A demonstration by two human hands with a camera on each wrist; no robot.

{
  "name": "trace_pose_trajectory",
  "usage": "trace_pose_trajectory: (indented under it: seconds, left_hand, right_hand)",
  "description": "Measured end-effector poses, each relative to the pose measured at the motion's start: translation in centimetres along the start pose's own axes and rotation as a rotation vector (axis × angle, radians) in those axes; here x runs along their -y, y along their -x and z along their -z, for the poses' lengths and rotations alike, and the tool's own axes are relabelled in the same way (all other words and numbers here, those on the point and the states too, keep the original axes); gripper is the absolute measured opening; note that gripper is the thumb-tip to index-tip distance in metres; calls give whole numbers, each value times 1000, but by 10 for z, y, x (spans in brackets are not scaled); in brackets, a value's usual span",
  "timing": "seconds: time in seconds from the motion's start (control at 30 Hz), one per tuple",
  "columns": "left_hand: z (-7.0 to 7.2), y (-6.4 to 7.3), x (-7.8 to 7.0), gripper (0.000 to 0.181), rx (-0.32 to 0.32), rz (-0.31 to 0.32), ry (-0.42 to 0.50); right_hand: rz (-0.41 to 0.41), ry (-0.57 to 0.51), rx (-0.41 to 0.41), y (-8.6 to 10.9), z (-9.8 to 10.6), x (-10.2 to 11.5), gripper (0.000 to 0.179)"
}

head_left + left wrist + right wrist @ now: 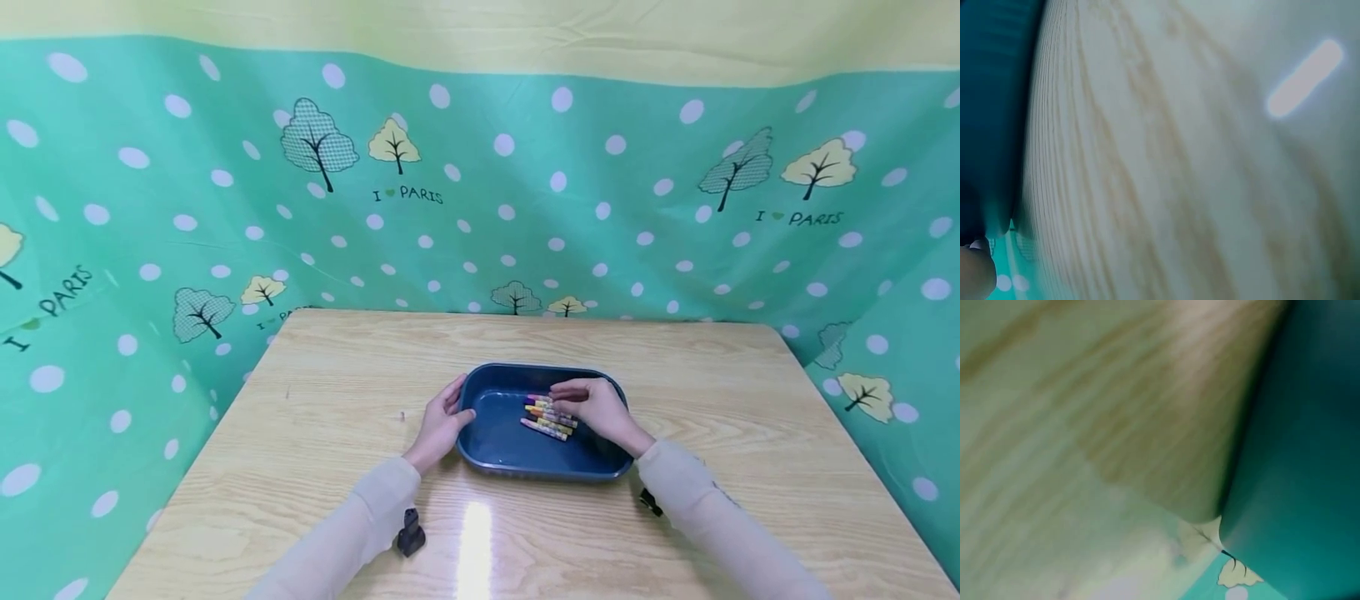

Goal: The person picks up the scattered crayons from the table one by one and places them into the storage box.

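A dark blue plastic tray (491, 460) with rounded corners sits on the table. My left hand (442, 423) grips its left rim, thumb over the inside and fingers along the outer wall. Inside, several crayons (546, 428) in pink, yellow, orange and purple lie in a loose row. Over their right end hovers my right hand (603, 410), fingers bent toward the thumb; whether a crayon is between the tips cannot be made out. The left wrist view catches the tray's wall (991, 106) and a bit of finger (975, 273). Only the tray's outer wall (1304, 462) appears in the right wrist view.
The tray stands on a light wood-grain table (360, 367). Behind and beside the table hangs a green dotted curtain (465, 183) with tree prints. A bright light reflection lies on the tabletop in front of the tray.
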State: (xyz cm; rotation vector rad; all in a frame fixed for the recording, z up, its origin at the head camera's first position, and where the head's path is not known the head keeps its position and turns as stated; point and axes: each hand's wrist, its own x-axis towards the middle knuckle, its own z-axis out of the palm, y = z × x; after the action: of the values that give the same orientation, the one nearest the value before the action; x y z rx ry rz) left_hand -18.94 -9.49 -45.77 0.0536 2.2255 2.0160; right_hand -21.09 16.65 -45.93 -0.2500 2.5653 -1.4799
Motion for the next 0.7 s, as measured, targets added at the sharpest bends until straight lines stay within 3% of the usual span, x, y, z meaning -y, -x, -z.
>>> trace_pose_trajectory:
  seconds: [0.17, 0.37, 0.7]
  left_hand:
    - [2, -8, 15, 61, -7, -9, -2]
    - [4, -5, 8, 61, 6, 4, 11]
    - [1, -17, 33, 62, -21, -17, -17]
  right_hand:
    - [14, 1, -8, 5, 12, 2, 30]
    - [7, -18, -6, 17, 35, 3, 36]
    - [-38, 48, -27, 46, 87, -11, 43]
